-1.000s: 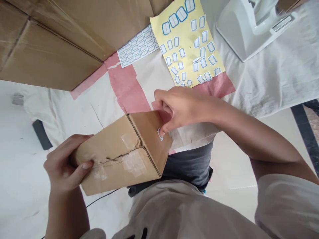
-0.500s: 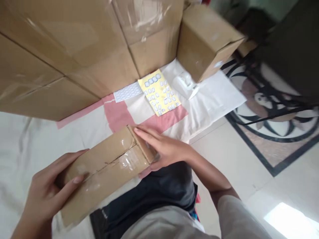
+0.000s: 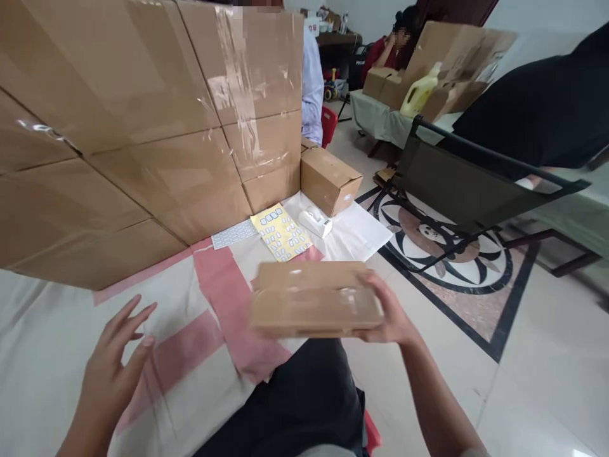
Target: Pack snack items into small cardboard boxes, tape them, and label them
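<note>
A taped brown cardboard box, slightly blurred, is held by its right end in my right hand, above the table's near edge and my lap. My left hand is off the box, over the pink and white tablecloth, with its fingers apart and nothing in them. Beyond the box lie a yellow sheet with white labels and a pale patterned strip. A white tape dispenser stands to the right of the sheet.
A tall wall of taped cardboard boxes fills the table's far left side. Another cardboard box sits at its right end. On the right are a dark folding chair and a second table with a yellow bottle. Other people sit nearby.
My left hand has let go of the box and moved away to the left. The box has shifted right in my right hand and turned level. The view has tilted up.
</note>
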### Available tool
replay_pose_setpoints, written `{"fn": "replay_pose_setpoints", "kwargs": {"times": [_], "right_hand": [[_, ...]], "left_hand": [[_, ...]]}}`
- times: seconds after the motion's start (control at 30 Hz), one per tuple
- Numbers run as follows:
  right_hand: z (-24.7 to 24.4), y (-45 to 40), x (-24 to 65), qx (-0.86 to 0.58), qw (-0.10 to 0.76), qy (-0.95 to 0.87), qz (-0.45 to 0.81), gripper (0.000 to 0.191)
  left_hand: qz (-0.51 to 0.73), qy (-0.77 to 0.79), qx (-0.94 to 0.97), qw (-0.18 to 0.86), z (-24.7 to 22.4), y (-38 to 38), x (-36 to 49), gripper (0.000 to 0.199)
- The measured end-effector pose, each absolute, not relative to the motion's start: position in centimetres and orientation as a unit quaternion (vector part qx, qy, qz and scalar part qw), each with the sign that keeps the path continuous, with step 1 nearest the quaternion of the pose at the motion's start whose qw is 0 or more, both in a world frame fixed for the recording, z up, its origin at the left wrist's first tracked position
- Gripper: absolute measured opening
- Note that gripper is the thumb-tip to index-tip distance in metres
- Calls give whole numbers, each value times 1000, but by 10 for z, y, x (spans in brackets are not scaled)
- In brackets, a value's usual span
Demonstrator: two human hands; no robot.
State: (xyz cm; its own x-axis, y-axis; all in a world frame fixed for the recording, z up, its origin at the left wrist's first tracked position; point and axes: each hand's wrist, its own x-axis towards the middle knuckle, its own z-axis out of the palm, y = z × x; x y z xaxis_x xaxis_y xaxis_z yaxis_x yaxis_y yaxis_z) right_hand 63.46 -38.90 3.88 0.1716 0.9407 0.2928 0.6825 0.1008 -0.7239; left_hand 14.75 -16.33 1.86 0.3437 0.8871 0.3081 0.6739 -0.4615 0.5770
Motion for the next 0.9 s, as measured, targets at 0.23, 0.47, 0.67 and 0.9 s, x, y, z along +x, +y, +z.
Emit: {"fn": "replay_pose_setpoints", "kwargs": {"times": [0.23, 0.47, 0.67, 0.9], "right_hand": [[19, -443, 708, -817, 477, -308, -99, 103], [4, -313, 756, -831, 408, -356, -128, 109], [32, -207, 741, -896, 229, -362, -122, 102], [116, -142, 711, -927, -24, -375, 17, 123]], "left_hand": [[262, 500, 811, 154, -48, -174, 164, 42], [190, 515, 832, 85, -49, -181, 173, 49], [177, 539, 817, 107, -45, -182, 182, 46], [326, 493, 726, 352, -19, -156, 154, 51]]}}
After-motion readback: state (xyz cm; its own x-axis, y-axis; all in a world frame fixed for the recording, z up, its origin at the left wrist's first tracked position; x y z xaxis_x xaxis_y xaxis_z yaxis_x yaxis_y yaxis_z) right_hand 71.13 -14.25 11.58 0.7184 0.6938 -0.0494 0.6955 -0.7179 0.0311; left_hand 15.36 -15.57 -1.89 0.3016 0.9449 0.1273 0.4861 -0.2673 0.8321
